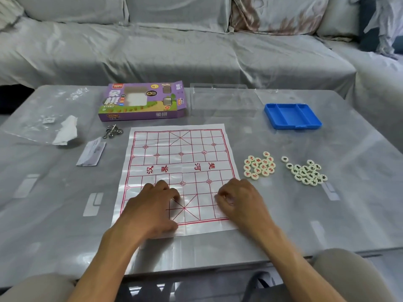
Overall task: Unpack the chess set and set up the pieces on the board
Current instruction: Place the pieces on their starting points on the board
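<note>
The white paper board (pixel 181 162) with its red grid lies flat in the middle of the table, and no pieces stand on it. My left hand (pixel 152 205) rests palm down on its near left part, its bent fingers touching the sheet. My right hand (pixel 239 201) rests on the near right edge with its fingers curled under; I see nothing held in them. To the right of the board lie two loose heaps of round cream pieces: the red-lettered pieces (pixel 259 165) and, further right, the black-lettered pieces (pixel 307 172).
The purple game box (pixel 141 101) lies behind the board, with a clear plastic lid (pixel 222 99) and a blue tray (pixel 292 115) to its right. A plastic bag with tissue (pixel 65 129), a metal puzzle (pixel 113 130) and a leaflet (pixel 91 152) lie at the left. A covered sofa stands beyond the table.
</note>
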The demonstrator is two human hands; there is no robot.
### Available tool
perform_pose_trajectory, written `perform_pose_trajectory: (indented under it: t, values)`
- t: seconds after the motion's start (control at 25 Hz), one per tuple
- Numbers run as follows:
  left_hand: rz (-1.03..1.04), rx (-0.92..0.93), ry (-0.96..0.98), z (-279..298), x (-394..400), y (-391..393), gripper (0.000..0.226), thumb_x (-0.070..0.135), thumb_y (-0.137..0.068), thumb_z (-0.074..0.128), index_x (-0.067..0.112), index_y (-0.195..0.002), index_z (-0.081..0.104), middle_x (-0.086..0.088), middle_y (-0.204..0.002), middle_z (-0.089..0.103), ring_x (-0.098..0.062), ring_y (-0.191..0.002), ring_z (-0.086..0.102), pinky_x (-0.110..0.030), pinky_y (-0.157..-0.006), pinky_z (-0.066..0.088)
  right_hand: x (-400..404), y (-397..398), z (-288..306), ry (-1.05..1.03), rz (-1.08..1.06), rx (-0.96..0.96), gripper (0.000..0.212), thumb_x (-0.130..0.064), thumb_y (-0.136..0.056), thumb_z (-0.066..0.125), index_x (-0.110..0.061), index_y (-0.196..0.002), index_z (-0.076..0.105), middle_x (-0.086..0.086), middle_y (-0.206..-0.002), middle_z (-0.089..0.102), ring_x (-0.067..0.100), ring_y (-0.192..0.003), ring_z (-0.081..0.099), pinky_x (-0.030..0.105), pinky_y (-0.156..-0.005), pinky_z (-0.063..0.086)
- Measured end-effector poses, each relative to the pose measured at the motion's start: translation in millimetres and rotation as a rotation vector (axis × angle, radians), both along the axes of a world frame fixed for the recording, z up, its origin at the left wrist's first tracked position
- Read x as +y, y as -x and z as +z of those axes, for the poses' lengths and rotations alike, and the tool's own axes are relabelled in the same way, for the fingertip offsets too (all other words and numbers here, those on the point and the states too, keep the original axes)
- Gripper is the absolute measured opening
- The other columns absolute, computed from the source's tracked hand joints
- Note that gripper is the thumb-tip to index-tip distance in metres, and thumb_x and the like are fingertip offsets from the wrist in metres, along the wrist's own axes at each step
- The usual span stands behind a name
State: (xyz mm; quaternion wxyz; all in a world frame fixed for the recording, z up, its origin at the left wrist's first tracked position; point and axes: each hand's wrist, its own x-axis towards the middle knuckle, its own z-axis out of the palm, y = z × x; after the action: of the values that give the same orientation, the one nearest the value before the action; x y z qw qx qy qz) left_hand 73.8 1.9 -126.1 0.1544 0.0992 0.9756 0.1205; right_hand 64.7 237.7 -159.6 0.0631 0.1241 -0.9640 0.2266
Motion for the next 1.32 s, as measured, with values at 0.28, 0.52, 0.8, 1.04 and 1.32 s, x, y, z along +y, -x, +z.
perform_pose_trajectory:
  t: [0.28, 0.52, 0.8, 1.04, 1.32]
  values:
    - [0.011, -0.01, -0.006, 0, 1, 0, 0.052, 0.042, -0.069, 0.069, 0.044, -0.117, 0.049, 0.022, -0.116, 0.039, -0.008, -0.107, 0.036, -0.029, -0.075, 0.048, 44, 26, -5, -0.103, -0.5, 0.024, 0.014, -0.022, -0.091, 0.052, -0.016, -0.098, 0.063, 0.006, -0.104, 0.062, 0.027, -0.087, 0.05, 0.038, -0.072, 0.042]
    - [0.015, -0.006, -0.018, 1, 2, -3, 0.052, 0.039, -0.071, 0.069, 0.042, -0.119, 0.049, 0.019, -0.119, 0.039, -0.009, -0.108, 0.037, -0.029, -0.076, 0.048, 47, 38, -7, 0.011, -0.513, 0.034, 0.017, -0.024, -0.09, 0.056, -0.017, -0.075, 0.054, -0.002, -0.081, 0.057, 0.023, -0.081, 0.05, 0.033, -0.065, 0.033]
    - [0.015, 0.008, -0.019, -1, 1, -1, 0.052, 0.038, -0.072, 0.069, 0.041, -0.12, 0.049, 0.017, -0.119, 0.04, -0.01, -0.111, 0.037, -0.029, -0.075, 0.046, -16, 11, 2, 0.099, -0.045, 0.18, 0.014, -0.025, -0.082, 0.073, -0.018, -0.074, 0.065, -0.004, -0.073, 0.061, 0.015, -0.07, 0.053, 0.027, -0.067, 0.04]
    - [0.009, 0.018, -0.005, -3, 1, -1, 0.053, 0.041, -0.073, 0.069, 0.042, -0.122, 0.048, 0.018, -0.123, 0.039, -0.01, -0.113, 0.037, -0.028, -0.077, 0.047, 7, 24, -3, 0.085, -0.159, 0.17, 0.016, -0.032, -0.087, 0.068, -0.018, -0.082, 0.073, -0.004, -0.084, 0.069, 0.02, -0.083, 0.057, 0.037, -0.078, 0.043]
    - [0.004, 0.036, -0.018, -1, 3, -4, 0.053, 0.041, -0.075, 0.069, 0.041, -0.124, 0.049, 0.017, -0.125, 0.04, -0.01, -0.114, 0.038, -0.027, -0.078, 0.046, 39, 56, -8, -0.022, -0.356, 0.037, 0.01, -0.025, -0.085, 0.059, -0.022, -0.076, 0.062, -0.005, -0.078, 0.06, 0.022, -0.081, 0.055, 0.031, -0.069, 0.036]
